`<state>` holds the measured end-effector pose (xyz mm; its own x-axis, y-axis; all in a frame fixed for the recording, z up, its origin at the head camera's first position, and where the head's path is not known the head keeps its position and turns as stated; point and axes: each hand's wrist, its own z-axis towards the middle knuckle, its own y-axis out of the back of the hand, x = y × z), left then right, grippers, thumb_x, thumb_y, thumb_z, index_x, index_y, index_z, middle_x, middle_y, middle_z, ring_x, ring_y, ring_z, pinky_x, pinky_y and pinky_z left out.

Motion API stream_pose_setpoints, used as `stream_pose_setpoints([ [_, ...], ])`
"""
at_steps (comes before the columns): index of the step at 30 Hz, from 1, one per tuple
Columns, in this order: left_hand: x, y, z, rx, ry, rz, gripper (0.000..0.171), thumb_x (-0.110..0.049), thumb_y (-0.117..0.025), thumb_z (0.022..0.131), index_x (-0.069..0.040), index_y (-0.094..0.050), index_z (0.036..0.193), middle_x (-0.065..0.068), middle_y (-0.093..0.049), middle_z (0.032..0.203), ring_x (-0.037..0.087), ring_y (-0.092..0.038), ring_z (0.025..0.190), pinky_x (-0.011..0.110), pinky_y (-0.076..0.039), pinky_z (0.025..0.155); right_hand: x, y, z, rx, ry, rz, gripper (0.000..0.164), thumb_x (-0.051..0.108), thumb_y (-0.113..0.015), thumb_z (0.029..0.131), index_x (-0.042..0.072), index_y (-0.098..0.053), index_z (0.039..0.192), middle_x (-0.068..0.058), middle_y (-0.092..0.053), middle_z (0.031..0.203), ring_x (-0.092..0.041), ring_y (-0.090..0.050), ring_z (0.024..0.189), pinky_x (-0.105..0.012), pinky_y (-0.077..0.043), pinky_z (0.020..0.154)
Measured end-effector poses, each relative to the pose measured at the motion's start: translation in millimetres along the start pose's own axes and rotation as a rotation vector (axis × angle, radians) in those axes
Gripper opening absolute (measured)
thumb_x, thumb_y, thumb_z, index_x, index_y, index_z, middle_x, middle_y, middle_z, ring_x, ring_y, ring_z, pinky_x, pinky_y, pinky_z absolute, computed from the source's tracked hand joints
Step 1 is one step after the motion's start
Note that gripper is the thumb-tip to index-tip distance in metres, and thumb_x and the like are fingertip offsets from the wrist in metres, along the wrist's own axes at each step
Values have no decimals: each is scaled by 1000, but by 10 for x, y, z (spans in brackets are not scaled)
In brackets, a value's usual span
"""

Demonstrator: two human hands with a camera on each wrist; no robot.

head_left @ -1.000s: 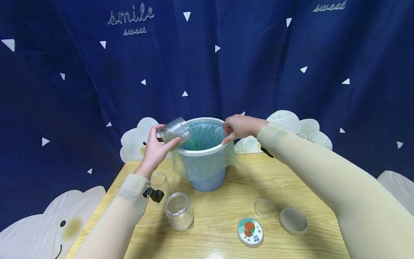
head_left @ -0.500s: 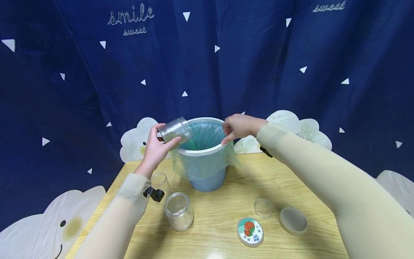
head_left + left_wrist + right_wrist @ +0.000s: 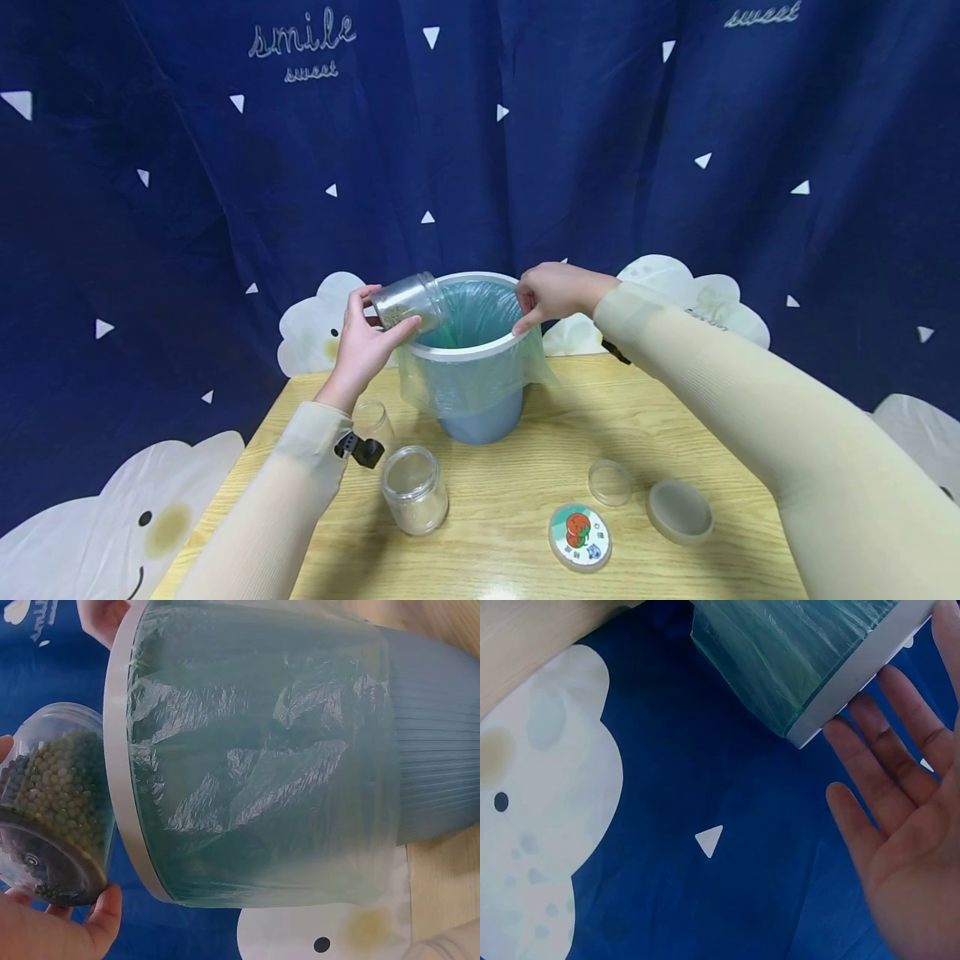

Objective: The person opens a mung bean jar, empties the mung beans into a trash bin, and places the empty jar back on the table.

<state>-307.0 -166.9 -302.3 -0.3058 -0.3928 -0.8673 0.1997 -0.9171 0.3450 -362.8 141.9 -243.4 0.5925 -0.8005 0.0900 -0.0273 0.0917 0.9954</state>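
In the head view my left hand grips a clear jar, tipped nearly on its side with its mouth over the bin's left rim. Through its wall, the left wrist view shows small round greenish beans inside. The bin is blue-grey with a white rim, lined with a pale green plastic bag. At the right of that rim rests my right hand. Its fingers are loosely extended in the right wrist view, with some tips at the rim's outer edge.
A clear jar stands on the wooden table, left of centre, with another clear container behind it. To the right lie a clear disc, a strawberry-patterned lid and a grey lid. Behind hangs a blue curtain.
My left hand has tilted the jar very slightly further and shifted it a touch right over the rim. The right hand and the bin stay in place.
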Motion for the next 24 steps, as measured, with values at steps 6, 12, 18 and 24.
stream_pose_setpoints([
  [6, 10, -8, -12, -13, -3, -12, 82, -27, -82, 86, -15, -31, 149, 16, -42, 147, 28, -55, 106, 29, -51, 81, -8, -9, -5, -14, 8, -5, 40, 52, -84, 81, 16, -68, 79, 1, -66, 83, -17, -57, 78, -30, -47, 69],
  [12, 17, -5, -26, -24, 6, -9, 81, -29, -82, 87, -16, -31, 149, 16, -42, 149, 27, -54, 107, 31, -50, 82, -16, -15, -12, -29, 16, -3, 40, 52, -84, 81, 16, -68, 79, 1, -66, 83, -17, -56, 78, -30, -47, 70],
  [18, 26, -3, -13, -29, 9, -7, 81, -30, -81, 88, -14, -32, 150, 15, -43, 150, 27, -54, 107, 28, -50, 82, -19, -22, -26, -36, 3, 5, 40, 52, -85, 80, 16, -68, 79, 1, -66, 82, -17, -57, 77, -30, -47, 69],
  [24, 21, -7, -19, -29, 1, -10, 81, -30, -81, 88, -14, -32, 152, 14, -43, 151, 26, -54, 106, 26, -49, 81, -10, -30, -25, -42, -3, 8, 39, 53, -85, 80, 17, -68, 78, 1, -66, 81, -17, -57, 77, -30, -47, 69],
])
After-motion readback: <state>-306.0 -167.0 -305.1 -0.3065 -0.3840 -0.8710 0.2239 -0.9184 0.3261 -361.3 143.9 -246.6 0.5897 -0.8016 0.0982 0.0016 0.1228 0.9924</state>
